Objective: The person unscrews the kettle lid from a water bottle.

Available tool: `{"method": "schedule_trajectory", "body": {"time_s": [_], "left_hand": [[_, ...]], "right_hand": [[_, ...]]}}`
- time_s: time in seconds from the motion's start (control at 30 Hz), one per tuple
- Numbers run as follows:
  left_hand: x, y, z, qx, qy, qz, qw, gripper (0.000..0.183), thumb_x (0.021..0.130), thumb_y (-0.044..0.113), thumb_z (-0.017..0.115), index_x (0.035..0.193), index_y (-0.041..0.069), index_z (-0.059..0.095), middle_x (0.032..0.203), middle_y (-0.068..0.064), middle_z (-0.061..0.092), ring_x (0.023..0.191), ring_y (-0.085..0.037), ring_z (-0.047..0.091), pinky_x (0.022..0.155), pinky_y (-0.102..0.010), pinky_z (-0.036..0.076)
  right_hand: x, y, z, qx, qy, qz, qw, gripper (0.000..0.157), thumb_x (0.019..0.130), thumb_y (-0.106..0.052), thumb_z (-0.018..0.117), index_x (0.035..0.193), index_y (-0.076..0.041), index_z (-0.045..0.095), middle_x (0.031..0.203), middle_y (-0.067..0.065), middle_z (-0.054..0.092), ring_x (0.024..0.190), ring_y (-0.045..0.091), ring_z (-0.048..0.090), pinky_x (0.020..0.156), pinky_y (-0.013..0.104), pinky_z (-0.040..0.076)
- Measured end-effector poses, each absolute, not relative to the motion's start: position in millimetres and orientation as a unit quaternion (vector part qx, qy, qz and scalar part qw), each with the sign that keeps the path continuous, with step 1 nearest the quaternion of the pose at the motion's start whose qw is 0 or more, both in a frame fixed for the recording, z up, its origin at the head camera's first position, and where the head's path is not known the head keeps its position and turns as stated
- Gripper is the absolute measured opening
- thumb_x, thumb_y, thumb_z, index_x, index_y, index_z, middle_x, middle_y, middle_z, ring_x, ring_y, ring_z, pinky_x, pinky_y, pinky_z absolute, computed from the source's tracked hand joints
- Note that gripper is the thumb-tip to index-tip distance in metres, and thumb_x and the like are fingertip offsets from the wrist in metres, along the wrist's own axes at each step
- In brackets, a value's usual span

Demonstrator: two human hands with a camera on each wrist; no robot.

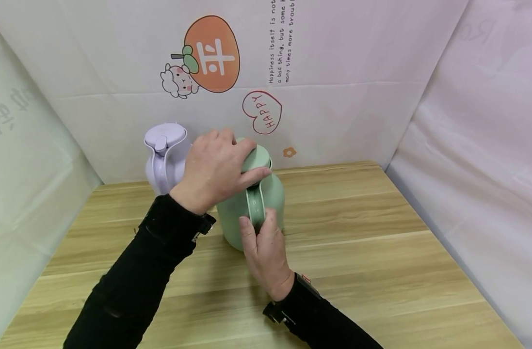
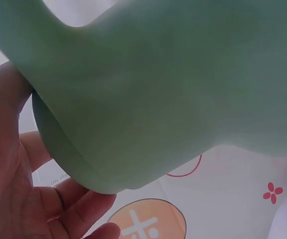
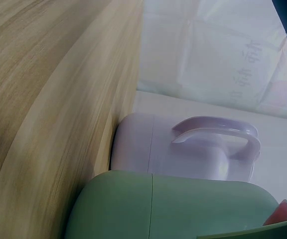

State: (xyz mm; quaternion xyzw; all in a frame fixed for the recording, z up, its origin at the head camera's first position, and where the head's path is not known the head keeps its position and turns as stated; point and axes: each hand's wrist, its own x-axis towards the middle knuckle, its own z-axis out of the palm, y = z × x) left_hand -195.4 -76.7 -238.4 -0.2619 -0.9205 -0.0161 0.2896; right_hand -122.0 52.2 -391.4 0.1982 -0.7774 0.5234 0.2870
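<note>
A pale green vacuum jug [image 1: 274,198] stands upright on the table. My left hand [image 1: 215,167] reaches over its top and grips the round green lid [image 1: 259,157], thumb along the near side. The left wrist view has the fingers [image 2: 91,206] curved around the lid's edge. Lower down, my right hand [image 1: 267,254] holds the jug's handle [image 1: 256,203], its thumb on the left side. Just left of the green jug is a lilac jug [image 1: 154,172] of similar shape, partly covered by my left hand. Its loop handle [image 3: 218,127] shows in the right wrist view.
The wood-grain table [image 1: 357,242] extends to both sides and toward me. Behind it hangs a printed white cloth [image 1: 344,97], close to both jugs. White cloth walls [image 1: 479,160] flank the table on left and right.
</note>
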Motion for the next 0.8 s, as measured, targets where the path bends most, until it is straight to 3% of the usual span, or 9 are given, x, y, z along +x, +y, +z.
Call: {"method": "schedule_trajectory", "body": {"time_s": [0.17, 0.3, 0.4, 0.5, 0.63, 0.8], "left_hand": [[-194.7, -81.0, -239.9, -0.278, -0.917, -0.035, 0.285, 0.056, 0.092, 0.068, 0.065, 0.114, 0.018, 0.074, 0.092, -0.012, 0.063, 0.079, -0.031, 0.056, 0.066, -0.046, 0.048], [-194.9, -83.2, -238.4, -0.295, -0.918, -0.050, 0.261, 0.056, 0.095, 0.063, 0.063, 0.125, 0.017, 0.072, 0.117, -0.017, 0.068, 0.100, -0.038, 0.063, 0.080, -0.051, 0.053], [-196.3, -85.0, -235.1, -0.317, -0.920, -0.069, 0.220, 0.054, 0.099, 0.053, 0.059, 0.136, 0.015, 0.068, 0.140, -0.021, 0.061, 0.123, -0.042, 0.061, 0.097, -0.058, 0.053], [-198.0, -87.5, -230.4, -0.338, -0.922, -0.084, 0.170, 0.054, 0.100, 0.039, 0.053, 0.147, 0.015, 0.059, 0.154, -0.020, 0.052, 0.138, -0.039, 0.054, 0.109, -0.058, 0.047], [-199.3, -89.7, -225.1, -0.349, -0.926, -0.083, 0.119, 0.061, 0.094, 0.028, 0.049, 0.154, 0.017, 0.051, 0.157, -0.012, 0.050, 0.143, -0.031, 0.050, 0.115, -0.053, 0.043], [-200.1, -90.4, -222.9, -0.362, -0.924, -0.078, 0.094, 0.060, 0.094, 0.024, 0.049, 0.152, 0.016, 0.054, 0.154, -0.007, 0.054, 0.142, -0.028, 0.052, 0.113, -0.051, 0.044]], "right_hand": [[-121.9, 52.2, -391.2, 0.198, -0.778, 0.524, 0.285, 0.028, 0.111, -0.023, 0.051, 0.125, 0.000, 0.044, 0.077, 0.000, 0.046, 0.065, 0.010, 0.046, 0.057, 0.024, 0.041], [-121.6, 52.1, -391.0, 0.194, -0.778, 0.526, 0.283, 0.028, 0.111, -0.023, 0.052, 0.125, 0.000, 0.044, 0.079, 0.001, 0.048, 0.067, 0.011, 0.048, 0.058, 0.024, 0.042], [-121.7, 52.0, -391.7, 0.194, -0.778, 0.526, 0.283, 0.028, 0.111, -0.023, 0.052, 0.125, 0.000, 0.044, 0.077, 0.000, 0.047, 0.066, 0.011, 0.047, 0.058, 0.024, 0.042], [-121.4, 51.9, -391.6, 0.194, -0.778, 0.526, 0.284, 0.028, 0.111, -0.023, 0.052, 0.125, 0.000, 0.044, 0.076, 0.000, 0.046, 0.065, 0.011, 0.046, 0.057, 0.024, 0.041], [-121.6, 51.8, -391.2, 0.195, -0.778, 0.526, 0.285, 0.029, 0.111, -0.024, 0.052, 0.124, 0.000, 0.044, 0.076, -0.001, 0.045, 0.065, 0.011, 0.046, 0.057, 0.024, 0.041], [-122.2, 51.6, -390.9, 0.197, -0.776, 0.528, 0.284, 0.028, 0.111, -0.024, 0.051, 0.124, 0.000, 0.045, 0.076, -0.001, 0.046, 0.066, 0.011, 0.047, 0.057, 0.024, 0.042]]}}
